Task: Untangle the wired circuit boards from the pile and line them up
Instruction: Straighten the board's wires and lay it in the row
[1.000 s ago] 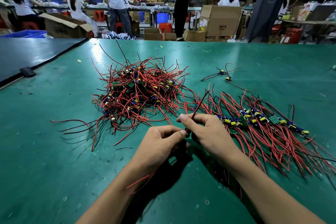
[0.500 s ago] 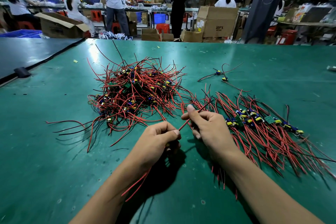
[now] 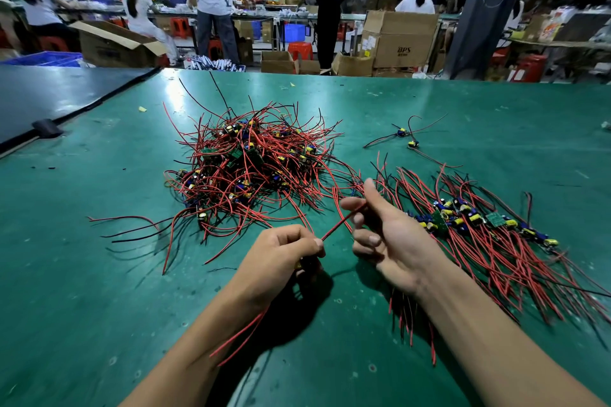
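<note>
A tangled pile of small circuit boards with red and black wires (image 3: 251, 168) lies mid-table. To the right, a row of lined-up boards (image 3: 469, 218) lies with wires fanned toward me. My left hand (image 3: 281, 258) grips one wired board, mostly hidden in the fist; its red wires trail back under my wrist. A red wire (image 3: 340, 223) runs from that fist up to my right hand (image 3: 390, 235), which pinches its far end between thumb and forefinger, the other fingers loosely spread.
The green table mat (image 3: 99, 274) spreads all round. Two loose wired boards (image 3: 406, 137) lie at the back right. A dark adjoining table (image 3: 59, 96) sits at the left. People, cartons and stools fill the floor beyond the far edge.
My right hand has slid up and away along the red wire, opening its lower fingers and stretching the wire straight. The left hand has stayed in place, holding the board.
</note>
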Motion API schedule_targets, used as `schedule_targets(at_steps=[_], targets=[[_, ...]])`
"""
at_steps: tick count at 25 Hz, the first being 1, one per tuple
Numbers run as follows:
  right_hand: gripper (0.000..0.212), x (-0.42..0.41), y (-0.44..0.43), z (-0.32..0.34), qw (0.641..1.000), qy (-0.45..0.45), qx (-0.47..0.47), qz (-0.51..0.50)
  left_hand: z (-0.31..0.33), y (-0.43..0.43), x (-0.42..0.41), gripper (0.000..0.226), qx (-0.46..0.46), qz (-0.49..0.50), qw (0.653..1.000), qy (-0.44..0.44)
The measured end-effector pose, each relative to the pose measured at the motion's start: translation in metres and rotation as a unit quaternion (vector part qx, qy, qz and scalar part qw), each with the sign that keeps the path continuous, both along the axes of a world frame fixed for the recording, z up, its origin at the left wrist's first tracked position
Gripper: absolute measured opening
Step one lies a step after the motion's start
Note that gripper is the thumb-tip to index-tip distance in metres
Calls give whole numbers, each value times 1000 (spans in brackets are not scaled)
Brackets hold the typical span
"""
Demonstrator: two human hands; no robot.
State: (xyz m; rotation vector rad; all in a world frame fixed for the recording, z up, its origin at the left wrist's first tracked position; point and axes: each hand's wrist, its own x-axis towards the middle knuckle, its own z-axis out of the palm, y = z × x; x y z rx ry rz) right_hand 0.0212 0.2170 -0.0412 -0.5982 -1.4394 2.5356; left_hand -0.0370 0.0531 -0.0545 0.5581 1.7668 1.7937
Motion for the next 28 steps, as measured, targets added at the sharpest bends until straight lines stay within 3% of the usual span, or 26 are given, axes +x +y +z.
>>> schedule_targets(at_steps=[3, 6, 10, 14, 18, 23, 25, 28], targets=[[40, 1, -17, -13, 983, 8, 180, 40, -1, 2, 1, 20, 19, 11, 1000, -8], [30, 0, -20, -17, 974, 16, 227, 22, -1, 1, 0, 18, 30, 5, 999, -32], [35, -2, -1, -7, 992, 23, 95, -78, -1, 1, 0, 18, 10, -28, 999, -15], [42, -1, 3, 1, 993, 14, -117, -18, -2, -1, 0, 19, 13, -50, 999, -15], [33, 3, 5, 6, 986, 28, -163, 24, -1, -2, -1, 15, 12, -47, 999, -19], [53, -4, -3, -5, 1000, 15, -5, -8, 0, 3, 0, 9, 72, 54, 993, -82], [36, -3, -9, -12, 997, 9, 64, 32, 2, 5, -2, 8, 126, 101, 983, -86], [14, 2, -18, -20, 960, -1, 263, 97, 8, 6, -4, 8, 183, 161, 967, -75]])
